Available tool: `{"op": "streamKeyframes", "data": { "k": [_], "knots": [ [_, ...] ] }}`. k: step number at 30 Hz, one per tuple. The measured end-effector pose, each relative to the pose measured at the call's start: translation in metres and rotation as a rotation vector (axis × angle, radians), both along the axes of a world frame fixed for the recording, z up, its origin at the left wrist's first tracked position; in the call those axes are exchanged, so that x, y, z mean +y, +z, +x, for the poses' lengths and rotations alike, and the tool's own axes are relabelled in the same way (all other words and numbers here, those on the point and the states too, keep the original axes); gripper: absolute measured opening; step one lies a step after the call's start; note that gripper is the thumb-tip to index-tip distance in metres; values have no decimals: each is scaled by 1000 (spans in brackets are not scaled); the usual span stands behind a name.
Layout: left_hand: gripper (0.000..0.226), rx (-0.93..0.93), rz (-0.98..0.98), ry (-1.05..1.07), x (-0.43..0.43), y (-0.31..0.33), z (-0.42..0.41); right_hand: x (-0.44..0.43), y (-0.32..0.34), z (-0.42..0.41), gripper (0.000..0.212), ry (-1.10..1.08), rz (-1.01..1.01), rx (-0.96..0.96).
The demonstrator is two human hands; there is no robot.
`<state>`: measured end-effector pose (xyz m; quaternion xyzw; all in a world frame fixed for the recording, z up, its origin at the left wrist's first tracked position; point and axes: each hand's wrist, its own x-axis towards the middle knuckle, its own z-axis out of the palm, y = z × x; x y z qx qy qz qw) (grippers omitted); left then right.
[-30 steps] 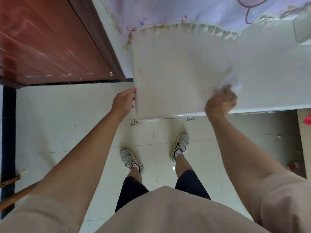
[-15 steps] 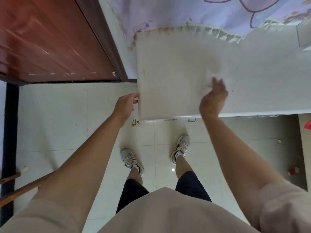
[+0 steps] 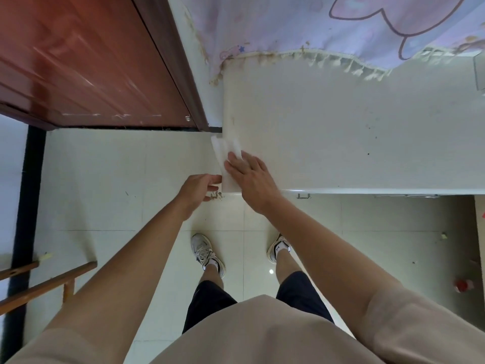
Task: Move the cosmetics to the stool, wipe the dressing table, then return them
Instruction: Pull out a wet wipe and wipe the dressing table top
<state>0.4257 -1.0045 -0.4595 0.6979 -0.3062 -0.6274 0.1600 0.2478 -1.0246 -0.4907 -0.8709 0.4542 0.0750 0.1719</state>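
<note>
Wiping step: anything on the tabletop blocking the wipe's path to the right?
Nothing visible does. The right hand presses the wipe flat at the dressing table's left edge; the surface to its right shows only specks and stains. The left hand sits off the table beside the front corner.

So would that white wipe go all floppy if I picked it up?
Probably floppy: the white wipe looks creased where it overhangs the dressing table edge. Likely light too, as the right hand pins it with flat fingers.
</note>
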Motion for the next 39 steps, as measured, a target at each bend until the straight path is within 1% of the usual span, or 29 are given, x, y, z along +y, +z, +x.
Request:
{"op": "streamKeyframes", "data": {
  "k": [1, 2, 3, 6, 7, 9, 12, 15, 16, 17, 18, 20, 22, 25, 27, 30, 32, 33, 36, 39],
  "knots": [
    [34, 2, 7, 14, 2, 0, -1, -11, 3, -9, 67, 22, -20, -4],
    [33, 3, 11, 27, 2, -1, -2, -22, 5, -22, 66, -9, -42, 2],
    [32, 2, 13, 44, 2, -1, -4, -32, 6, -38, 66, -101, -64, 23],
    [28, -22, 1, 106, 2, -7, -7, -43, 7, -91, 67, -620, -117, 111],
    [27, -38, -10, 119, 2, -9, -8, -42, 8, -106, 67, -762, -127, 143],
    [29, -72, -30, 128, 0, -14, -9, -42, 5, -132, 66, -924, -137, 204],
    [31, -122, -40, 121, -2, -19, -10, -50, 2, -158, 69, -1131, -77, 245],
    [29, -141, -30, 102, -4, -20, -9, -61, 1, -165, 72, -1356, 31, 226],
    [28, -138, -24, 98, -5, -20, -9, -66, 1, -161, 72, -1389, 50, 214],
    [26, -133, -21, 91, -5, -20, -8, -71, 1, -154, 71, -1372, 42, 199],
    [23, -126, -20, 80, -6, -19, -7, -75, 0, -143, 69, -1297, 3, 173],
    [14, -111, -27, 58, -6, -17, -6, -83, -5, -109, 64, -1019, -95, 108],
    [19, -102, -38, 40, -4, -16, -5, -88, -8, -60, 64, -715, -105, 41],
    [31, -93, -25, 44, -2, -15, -7, -82, -9, 9, 66, -315, -79, 54],
    [35, -81, -13, 54, -1, -13, -8, -75, -9, 33, 68, -144, -67, 54],
    [36, -77, 5, 50, 1, -9, -10, -63, -5, 30, 54, 40, -28, 54],
    [34, -88, 14, 45, 3, -5, -12, -48, -1, 13, 56, 112, -14, 48],
    [34, -93, 16, 47, 4, -2, -14, -39, 3, 1, 60, 110, -8, 48],
    [36, -97, 13, 45, 5, 16, -22, -18, 18, -38, 66, 26, 19, 92],
    [39, -117, -43, 10, -5, 46, -29, -28, 43, -68, 61, -100, 51, 83]
  ]
}}
